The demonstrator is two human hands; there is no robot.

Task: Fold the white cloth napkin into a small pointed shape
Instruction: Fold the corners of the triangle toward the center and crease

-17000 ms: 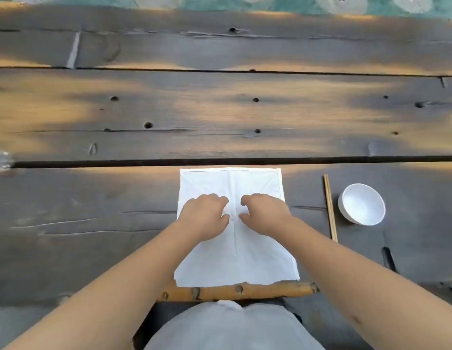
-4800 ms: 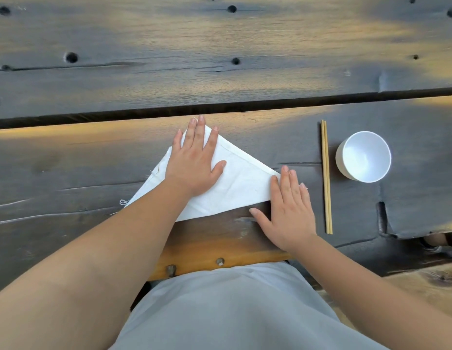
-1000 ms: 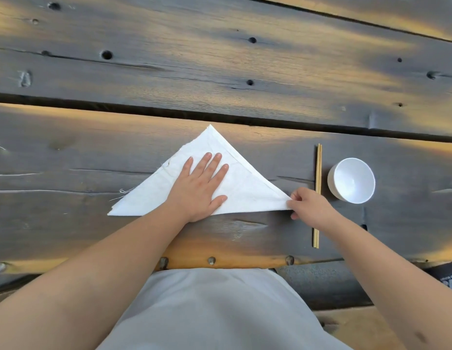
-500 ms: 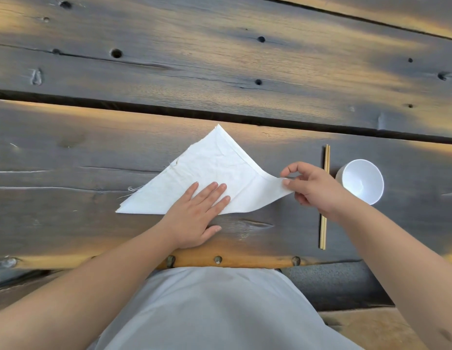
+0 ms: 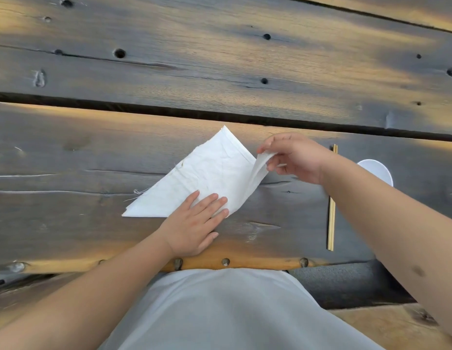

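The right hand (image 5: 294, 160) pinched the napkin's right corner between thumb and fingertips, lifted clear of the table (image 5: 68, 157). The napkin (image 5: 212, 173) sloped down and left from that pinch, a folded triangle whose far tip pointed away from the person. Below and left of the pinch, the left hand (image 5: 194, 223) pressed flat, fingers straight, on the near edge. Just right of the grip lay chopsticks (image 5: 331, 218), a white bowl (image 5: 379, 170) beyond them.

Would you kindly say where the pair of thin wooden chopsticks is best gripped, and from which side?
Probably the near end of the pair of thin wooden chopsticks, pinched from above. That end lies bare on the dark wooden table, while the right forearm crosses their middle.
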